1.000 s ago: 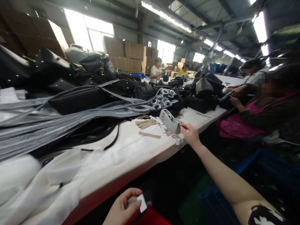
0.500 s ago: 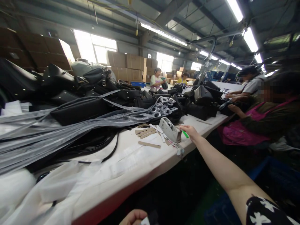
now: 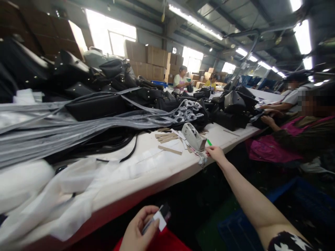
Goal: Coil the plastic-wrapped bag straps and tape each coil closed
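Note:
My left hand [image 3: 143, 226], low in the view in front of the table, is closed around a small dark item with a white piece [image 3: 160, 220] on it. At the table's edge my right hand [image 3: 215, 153] is closed in a pinch beside the grey tape dispenser [image 3: 193, 137]; whatever is between its fingertips is too small to make out. A green object [image 3: 209, 142] lies just beyond that hand. Cardboard strips [image 3: 170, 150] and white paper strips lie left of the dispenser.
Black bags [image 3: 98, 107] and long grey strips [image 3: 78, 130] are heaped along the white table [image 3: 146, 177]. White cloth [image 3: 75, 184] hangs over its near left edge. People work at the right and far side. A blue crate [image 3: 235, 230] stands below right.
My left hand has come up further into view with the dark item. My right hand has moved slightly back toward the table's edge beside the dispenser. The view has shifted.

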### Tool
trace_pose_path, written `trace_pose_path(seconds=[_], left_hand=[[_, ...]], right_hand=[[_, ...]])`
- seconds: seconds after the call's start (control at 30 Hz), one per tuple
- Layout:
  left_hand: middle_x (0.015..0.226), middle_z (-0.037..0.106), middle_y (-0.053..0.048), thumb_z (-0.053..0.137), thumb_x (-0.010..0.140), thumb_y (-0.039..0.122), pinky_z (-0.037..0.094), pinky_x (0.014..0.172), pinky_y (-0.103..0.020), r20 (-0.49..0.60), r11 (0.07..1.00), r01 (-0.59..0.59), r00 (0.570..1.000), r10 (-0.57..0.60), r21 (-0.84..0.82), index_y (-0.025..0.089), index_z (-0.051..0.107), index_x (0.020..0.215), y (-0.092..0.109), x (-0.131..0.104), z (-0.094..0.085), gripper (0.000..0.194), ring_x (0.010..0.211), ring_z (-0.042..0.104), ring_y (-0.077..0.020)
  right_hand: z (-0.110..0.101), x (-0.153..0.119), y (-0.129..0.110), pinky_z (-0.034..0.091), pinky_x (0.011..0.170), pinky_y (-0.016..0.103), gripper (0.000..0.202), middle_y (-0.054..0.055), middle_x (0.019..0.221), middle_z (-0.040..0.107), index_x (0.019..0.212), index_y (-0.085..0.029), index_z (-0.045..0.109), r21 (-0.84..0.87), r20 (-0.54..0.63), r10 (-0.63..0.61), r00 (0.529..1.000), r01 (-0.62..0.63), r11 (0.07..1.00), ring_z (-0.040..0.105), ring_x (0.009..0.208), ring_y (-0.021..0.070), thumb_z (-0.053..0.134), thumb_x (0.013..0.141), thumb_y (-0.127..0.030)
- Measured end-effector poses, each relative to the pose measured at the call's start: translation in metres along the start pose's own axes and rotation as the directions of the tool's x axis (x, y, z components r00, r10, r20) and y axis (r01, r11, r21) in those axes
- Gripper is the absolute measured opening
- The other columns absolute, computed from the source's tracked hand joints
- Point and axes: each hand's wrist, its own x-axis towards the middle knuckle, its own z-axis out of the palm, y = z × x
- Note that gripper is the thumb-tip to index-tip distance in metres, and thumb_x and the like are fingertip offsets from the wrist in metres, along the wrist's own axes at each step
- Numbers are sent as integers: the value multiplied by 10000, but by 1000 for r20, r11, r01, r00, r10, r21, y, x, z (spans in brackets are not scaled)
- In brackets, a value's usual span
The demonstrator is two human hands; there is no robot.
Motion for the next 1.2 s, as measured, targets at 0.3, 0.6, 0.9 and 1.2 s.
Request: trace_pose_path(seconds=[0.3,0.6,0.9,1.2], left_hand=[[863,692,-59,667,767,317,487,737,-241,-232,977,-191,950,207,91,148,578,983,2,0,-2,287,778,632,-153],[875,696,-62,644,818,308,490,722,-236,-290,955,-254,912,289,154,153,566,1023,0,-6,-14,268,786,636,-148],[930,700,-87,654,797,340,519,748,-256,-317,960,-246,908,275,130,142,586,1012,1,-9,-13,301,843,664,-179],[782,735,-41,769,639,519,564,562,-313,-482,973,3,869,110,229,184,675,972,12,-15,-28,482,717,708,-268]], right_hand=[[96,-210,-20,414,450,174,297,-9,559,602,774,-136,652,314,594,-203,778,8,949,511,473,78,699,765,-429],[129,-252,-12,357,424,176,372,-27,482,556,681,-137,605,321,704,-100,703,-189,928,449,416,62,726,724,-485],[141,-252,-10,314,382,174,467,-46,452,529,649,-142,571,213,730,-14,683,-208,955,422,375,54,724,671,-583],[152,-250,-1,440,553,172,495,-12,672,649,876,-111,683,292,909,-97,405,-451,843,553,517,49,783,630,-529]])
